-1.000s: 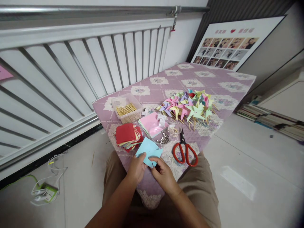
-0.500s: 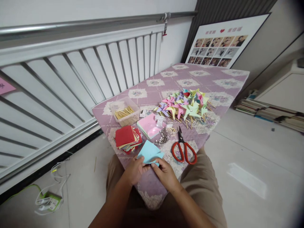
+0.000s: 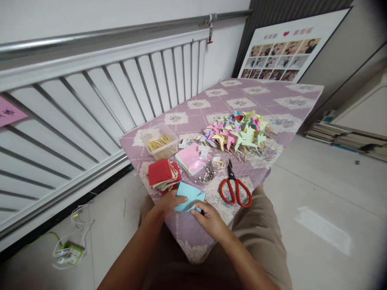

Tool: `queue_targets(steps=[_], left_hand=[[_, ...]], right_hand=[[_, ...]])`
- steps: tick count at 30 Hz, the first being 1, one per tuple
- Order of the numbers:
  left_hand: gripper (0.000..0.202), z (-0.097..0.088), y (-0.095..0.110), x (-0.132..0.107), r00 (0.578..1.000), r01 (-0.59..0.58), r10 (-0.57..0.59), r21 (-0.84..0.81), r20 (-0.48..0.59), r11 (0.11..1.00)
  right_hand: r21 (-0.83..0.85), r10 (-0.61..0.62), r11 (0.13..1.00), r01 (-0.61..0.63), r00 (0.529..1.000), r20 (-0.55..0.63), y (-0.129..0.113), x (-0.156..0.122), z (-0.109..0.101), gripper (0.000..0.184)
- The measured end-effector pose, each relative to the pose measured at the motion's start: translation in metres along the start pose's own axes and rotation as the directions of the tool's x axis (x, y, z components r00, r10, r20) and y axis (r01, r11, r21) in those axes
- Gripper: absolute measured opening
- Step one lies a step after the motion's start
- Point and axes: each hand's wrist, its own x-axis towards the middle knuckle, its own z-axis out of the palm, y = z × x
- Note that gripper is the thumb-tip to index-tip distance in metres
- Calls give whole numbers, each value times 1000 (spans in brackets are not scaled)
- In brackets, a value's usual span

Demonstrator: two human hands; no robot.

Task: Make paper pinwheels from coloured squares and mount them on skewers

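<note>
Pinching a light-blue, slit paper sheet, the fingers of the left hand and right hand hold it over the purple floral-clothed surface, near red-handled metal scissors.

Softly, fairly evenly lit around left hand and right hand. Glinting along the metal pipe beyond, to their left; glaring on the floor to their right. Stretched toward the edges, blackened at far-right corners.
</note>
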Motion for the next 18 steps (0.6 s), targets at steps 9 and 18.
queue_targets(steps=[9,18], left_hand=[[19,5,-2,-2,994,-5,22,153,-104,988],[21,7,0,-3,990,22,11,237,-138,971]], right_hand=[[33,69,997,-67,995,-67,0,2,3,15],[34,95,995,-93,993,-63,-4,4,2,22]])
